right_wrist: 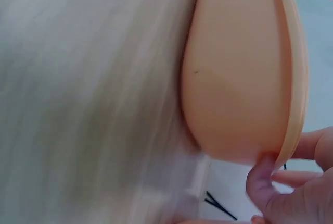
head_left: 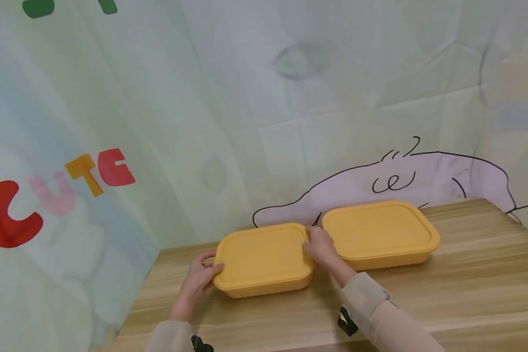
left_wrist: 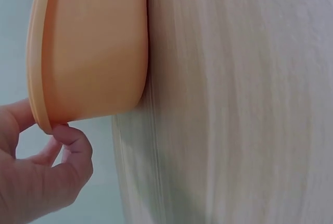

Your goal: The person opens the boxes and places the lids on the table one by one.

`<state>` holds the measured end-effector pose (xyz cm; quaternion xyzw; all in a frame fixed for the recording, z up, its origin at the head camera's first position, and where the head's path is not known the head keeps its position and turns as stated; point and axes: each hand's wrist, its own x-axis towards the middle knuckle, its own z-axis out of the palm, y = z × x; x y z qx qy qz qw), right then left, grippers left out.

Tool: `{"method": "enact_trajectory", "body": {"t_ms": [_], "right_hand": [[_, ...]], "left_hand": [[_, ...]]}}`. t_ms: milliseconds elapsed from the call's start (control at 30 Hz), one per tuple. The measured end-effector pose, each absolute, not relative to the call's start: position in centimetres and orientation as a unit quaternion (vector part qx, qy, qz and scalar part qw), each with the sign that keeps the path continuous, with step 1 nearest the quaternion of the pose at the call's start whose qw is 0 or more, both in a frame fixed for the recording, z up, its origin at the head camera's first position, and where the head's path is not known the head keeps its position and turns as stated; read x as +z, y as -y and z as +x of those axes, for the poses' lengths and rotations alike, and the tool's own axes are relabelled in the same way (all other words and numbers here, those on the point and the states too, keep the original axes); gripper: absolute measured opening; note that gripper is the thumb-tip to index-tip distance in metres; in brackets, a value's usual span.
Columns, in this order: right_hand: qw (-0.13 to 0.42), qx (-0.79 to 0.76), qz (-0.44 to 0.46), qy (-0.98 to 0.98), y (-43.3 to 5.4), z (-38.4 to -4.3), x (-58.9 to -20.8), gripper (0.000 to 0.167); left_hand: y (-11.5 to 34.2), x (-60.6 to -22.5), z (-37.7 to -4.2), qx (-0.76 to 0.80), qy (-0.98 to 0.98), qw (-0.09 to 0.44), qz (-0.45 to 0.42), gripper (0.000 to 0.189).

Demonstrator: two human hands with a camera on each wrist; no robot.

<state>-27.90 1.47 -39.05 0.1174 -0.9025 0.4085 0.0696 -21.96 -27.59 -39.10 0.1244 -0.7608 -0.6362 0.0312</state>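
A yellow lidded box [head_left: 264, 258] with rounded corners is at the left part of the wooden table, its lid on. My left hand [head_left: 198, 276] grips its left end by the lid's rim, the thumb on top. At the opposite end my right hand [head_left: 322, 247] holds the rim near the far right corner. Both wrist views show fingers pinching the lip of the box [left_wrist: 96, 47]; its base looks to be on or very near the tabletop. A second yellow lidded box [head_left: 380, 230] stands just right of my right hand, untouched as far as I can see.
The wood-grain table [head_left: 475, 283] extends to the right and toward me. Behind it hangs a printed cloth backdrop [head_left: 229, 122] with coloured letters and a cartoon figure. Its lower part lies close behind both boxes.
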Motion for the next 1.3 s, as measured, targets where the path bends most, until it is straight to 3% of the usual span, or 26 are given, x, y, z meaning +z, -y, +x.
{"method": "enact_trajectory", "body": {"t_ms": [133, 233, 467, 800, 1300], "right_hand": [[0.076, 0.424, 0.139, 0.891, -1.8, -27.5, -39.2, 0.015], [0.066, 0.431, 0.144, 0.888, -1.9, -27.2, -39.4, 0.011], [0.027, 0.458, 0.142, 0.877, -1.8, -26.4, -39.6, 0.049], [-0.069, 0.542, 0.114, 0.83, -2.4, -25.6, -39.5, 0.058], [-0.098, 0.561, 0.112, 0.814, -3.0, -23.9, -39.5, 0.057]], "left_hand": [[27.7, -39.2, -21.7, -0.631, 0.766, 0.027, 0.121, 0.047], [27.9, -39.1, -21.4, -0.622, 0.774, 0.022, 0.12, 0.048], [28.4, -38.8, -20.2, -0.567, 0.816, 0.028, 0.112, 0.047], [28.0, -38.8, -19.2, -0.528, 0.842, 0.038, 0.1, 0.046], [28.1, -38.8, -17.7, -0.512, 0.852, 0.03, 0.103, 0.045]]}}
